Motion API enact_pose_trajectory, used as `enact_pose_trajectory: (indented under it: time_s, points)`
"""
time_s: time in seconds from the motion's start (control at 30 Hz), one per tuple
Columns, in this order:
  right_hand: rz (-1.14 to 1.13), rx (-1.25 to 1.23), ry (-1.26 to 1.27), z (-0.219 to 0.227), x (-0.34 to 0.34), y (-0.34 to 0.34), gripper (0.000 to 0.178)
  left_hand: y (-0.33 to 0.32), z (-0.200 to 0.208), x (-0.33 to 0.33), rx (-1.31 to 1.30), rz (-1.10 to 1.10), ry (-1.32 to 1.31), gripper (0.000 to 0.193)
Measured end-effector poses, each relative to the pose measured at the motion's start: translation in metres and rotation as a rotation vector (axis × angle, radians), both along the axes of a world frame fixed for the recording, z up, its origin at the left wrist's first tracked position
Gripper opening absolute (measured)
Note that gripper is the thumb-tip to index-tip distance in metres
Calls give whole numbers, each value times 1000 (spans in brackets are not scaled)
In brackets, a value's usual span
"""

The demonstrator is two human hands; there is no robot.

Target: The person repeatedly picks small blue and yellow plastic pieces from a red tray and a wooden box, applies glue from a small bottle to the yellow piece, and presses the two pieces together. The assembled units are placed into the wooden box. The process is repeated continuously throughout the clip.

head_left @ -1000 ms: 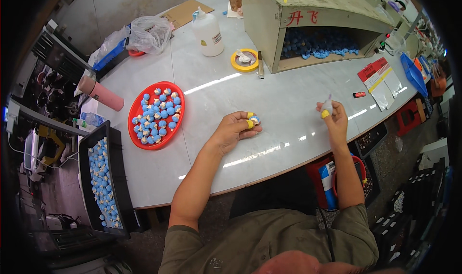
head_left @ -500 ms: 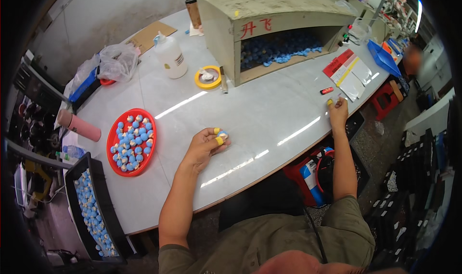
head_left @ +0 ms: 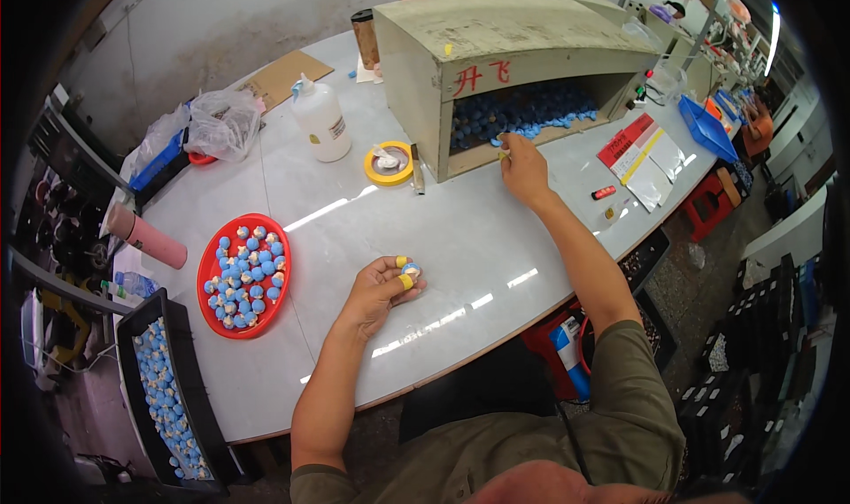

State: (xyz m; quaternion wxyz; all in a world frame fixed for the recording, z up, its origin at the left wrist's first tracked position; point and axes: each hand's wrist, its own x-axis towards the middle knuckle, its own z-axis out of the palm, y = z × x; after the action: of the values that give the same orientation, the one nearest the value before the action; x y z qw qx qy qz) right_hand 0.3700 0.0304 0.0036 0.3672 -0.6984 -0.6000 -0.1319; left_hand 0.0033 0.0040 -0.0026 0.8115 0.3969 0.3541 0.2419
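My left hand (head_left: 382, 293), with yellow tape round its thumb and a fingertip, pinches a small blue-and-cream ball-shaped piece (head_left: 410, 270) above the table. At the mouth of the beige metal box (head_left: 414, 88), my right hand (head_left: 526, 173) reaches to its front ledge. The right fingertips are closed on a small blue piece (head_left: 497, 141), partly hidden by the fingers. Behind them, many blue pieces (head_left: 553, 106) fill the box's dark inside. To the left, a red round tray (head_left: 206, 309) carries several blue-and-cream ball pieces (head_left: 251, 269).
A black bin (head_left: 197, 398) of similar pieces stands at the table's left edge. Around the table are a pink bottle (head_left: 149, 238), white squeeze bottle (head_left: 320, 123), yellow tape roll (head_left: 379, 178), knife-like tool (head_left: 417, 169), red cylinder (head_left: 604, 192), small bottle (head_left: 610, 213) and papers (head_left: 645, 157).
My right hand has moved left and away from me, from beside the papers to the box opening, where it grips a blue piece. The left hand keeps its hold. The view has shifted slightly.
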Motion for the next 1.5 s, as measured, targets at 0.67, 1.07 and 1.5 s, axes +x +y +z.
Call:
enact_pose_trajectory:
  time_s: [0.67, 1.07, 1.5]
  points:
    - [717, -627, 1477, 15, -173, -52, 22, 1, -14, 1, 121, 284, -136, 34]
    - [689, -351, 1194, -19, -191, -58, 23, 5, -26, 2, 87, 294, -168, 31]
    - [697, -536, 1236, 1, -169, -52, 29, 7, -17, -2, -49, 232, -198, 27]
